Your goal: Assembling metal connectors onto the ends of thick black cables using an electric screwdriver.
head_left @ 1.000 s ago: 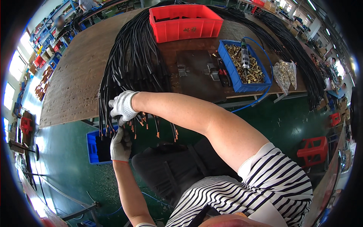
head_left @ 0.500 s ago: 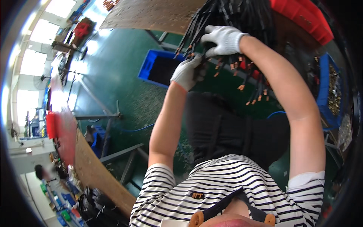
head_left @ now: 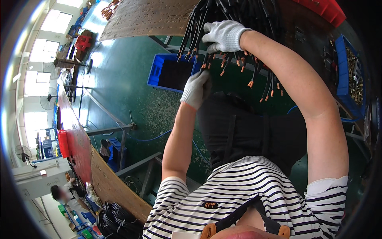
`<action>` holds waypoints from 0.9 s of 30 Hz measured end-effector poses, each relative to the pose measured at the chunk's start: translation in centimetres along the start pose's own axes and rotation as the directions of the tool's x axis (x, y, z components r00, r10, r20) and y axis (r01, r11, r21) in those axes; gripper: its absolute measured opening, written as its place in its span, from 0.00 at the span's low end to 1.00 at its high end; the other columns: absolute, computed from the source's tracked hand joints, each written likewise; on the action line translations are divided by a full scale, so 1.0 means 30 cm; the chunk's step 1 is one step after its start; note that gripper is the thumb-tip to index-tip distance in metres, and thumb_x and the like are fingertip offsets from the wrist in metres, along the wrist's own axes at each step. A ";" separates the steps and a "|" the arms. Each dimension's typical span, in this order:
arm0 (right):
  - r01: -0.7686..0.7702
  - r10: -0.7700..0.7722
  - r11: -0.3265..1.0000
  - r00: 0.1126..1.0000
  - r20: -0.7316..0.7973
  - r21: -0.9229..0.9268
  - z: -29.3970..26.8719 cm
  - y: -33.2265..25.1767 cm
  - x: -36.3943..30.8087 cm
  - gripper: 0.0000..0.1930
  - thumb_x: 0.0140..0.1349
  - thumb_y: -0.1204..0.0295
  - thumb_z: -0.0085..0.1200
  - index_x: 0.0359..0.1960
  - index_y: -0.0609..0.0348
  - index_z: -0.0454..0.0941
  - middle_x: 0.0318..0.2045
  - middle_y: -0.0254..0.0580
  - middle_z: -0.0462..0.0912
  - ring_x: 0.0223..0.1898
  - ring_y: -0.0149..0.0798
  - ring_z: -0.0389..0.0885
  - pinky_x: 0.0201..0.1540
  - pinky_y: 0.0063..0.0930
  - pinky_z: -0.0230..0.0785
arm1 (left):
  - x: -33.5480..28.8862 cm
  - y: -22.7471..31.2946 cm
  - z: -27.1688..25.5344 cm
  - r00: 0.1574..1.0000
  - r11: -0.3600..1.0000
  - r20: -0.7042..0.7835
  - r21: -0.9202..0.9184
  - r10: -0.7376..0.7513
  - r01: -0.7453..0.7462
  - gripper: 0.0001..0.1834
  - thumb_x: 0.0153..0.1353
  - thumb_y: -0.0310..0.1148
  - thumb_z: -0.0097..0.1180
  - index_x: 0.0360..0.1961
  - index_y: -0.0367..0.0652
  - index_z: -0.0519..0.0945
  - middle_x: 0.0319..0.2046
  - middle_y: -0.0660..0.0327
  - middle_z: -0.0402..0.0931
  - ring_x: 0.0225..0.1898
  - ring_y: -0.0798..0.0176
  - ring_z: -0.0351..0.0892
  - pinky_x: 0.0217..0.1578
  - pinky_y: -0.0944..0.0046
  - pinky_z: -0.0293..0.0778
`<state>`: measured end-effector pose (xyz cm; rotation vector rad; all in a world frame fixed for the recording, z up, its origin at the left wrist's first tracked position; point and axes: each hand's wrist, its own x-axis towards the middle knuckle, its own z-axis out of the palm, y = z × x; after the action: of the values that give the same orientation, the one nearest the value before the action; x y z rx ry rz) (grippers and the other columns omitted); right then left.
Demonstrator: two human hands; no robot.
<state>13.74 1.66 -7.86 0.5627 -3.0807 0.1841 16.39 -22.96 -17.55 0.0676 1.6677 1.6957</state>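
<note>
From where I stand, the one bit of lettering (head_left: 210,205) I can spot is in orange on a small dark patch (head_left: 204,204), on the left chest of the striped shirt (head_left: 254,179). It's too small to read for certain.

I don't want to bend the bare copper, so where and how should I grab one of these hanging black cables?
Probably by the black sheath just above the copper tip, coming from your own side. The cables overhang the table with their tips toward you and spread apart, while farther back they bunch together.
</note>
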 end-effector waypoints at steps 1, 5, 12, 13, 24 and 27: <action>0.018 -0.019 1.000 1.000 0.025 0.022 -0.015 0.001 0.012 0.22 0.66 0.53 0.66 0.57 0.49 0.86 0.63 0.49 0.79 0.64 0.53 0.80 0.65 0.47 0.77 | -0.021 -0.047 -0.039 0.999 0.993 -0.019 -0.118 -0.035 0.033 0.12 0.79 0.42 0.56 0.37 0.48 0.78 0.24 0.70 0.70 0.20 0.71 0.66 0.21 0.70 0.60; 0.059 -0.058 0.998 0.997 0.055 -0.024 -0.012 0.023 0.015 0.25 0.62 0.57 0.70 0.59 0.50 0.86 0.65 0.50 0.76 0.65 0.53 0.79 0.66 0.47 0.76 | -0.047 -0.094 -0.024 0.978 0.935 -0.202 -0.354 -0.047 -0.028 0.10 0.78 0.39 0.56 0.40 0.47 0.80 0.25 0.67 0.74 0.20 0.68 0.67 0.22 0.66 0.63; 0.027 -0.027 1.000 0.999 0.042 0.010 -0.004 0.013 0.012 0.22 0.64 0.56 0.67 0.58 0.47 0.87 0.64 0.50 0.77 0.65 0.53 0.79 0.66 0.47 0.75 | -0.074 0.105 0.042 0.905 0.960 -0.331 0.014 0.268 -0.279 0.12 0.73 0.42 0.62 0.47 0.46 0.85 0.28 0.64 0.80 0.31 0.64 0.80 0.32 0.61 0.73; 0.041 -0.042 0.999 0.999 0.023 0.027 -0.002 0.018 0.009 0.20 0.67 0.54 0.65 0.57 0.46 0.88 0.62 0.51 0.78 0.64 0.54 0.79 0.66 0.47 0.75 | -0.053 0.125 0.063 0.781 0.787 -0.330 0.534 0.531 -0.309 0.15 0.70 0.45 0.63 0.48 0.45 0.86 0.31 0.58 0.83 0.34 0.57 0.84 0.36 0.56 0.77; 0.047 -0.049 0.998 0.998 0.051 0.040 -0.013 0.033 0.000 0.23 0.63 0.58 0.66 0.61 0.41 0.87 0.66 0.49 0.77 0.65 0.55 0.80 0.67 0.47 0.74 | 0.037 0.256 0.163 0.807 -0.054 -0.020 0.996 0.590 0.064 0.26 0.59 0.55 0.68 0.46 0.43 0.87 0.47 0.45 0.85 0.46 0.37 0.88 0.46 0.43 0.84; 0.029 -0.034 0.998 0.995 0.089 0.055 -0.023 0.026 0.004 0.26 0.62 0.59 0.67 0.64 0.40 0.85 0.68 0.48 0.75 0.66 0.54 0.79 0.68 0.46 0.74 | 0.086 0.213 0.153 0.776 -0.140 0.073 0.990 0.627 0.020 0.18 0.60 0.46 0.62 0.38 0.41 0.87 0.41 0.45 0.86 0.40 0.38 0.89 0.42 0.43 0.85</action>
<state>13.34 2.42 -7.27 0.6393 -3.1600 0.2482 13.98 -16.96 -12.37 0.9813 3.1927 0.1369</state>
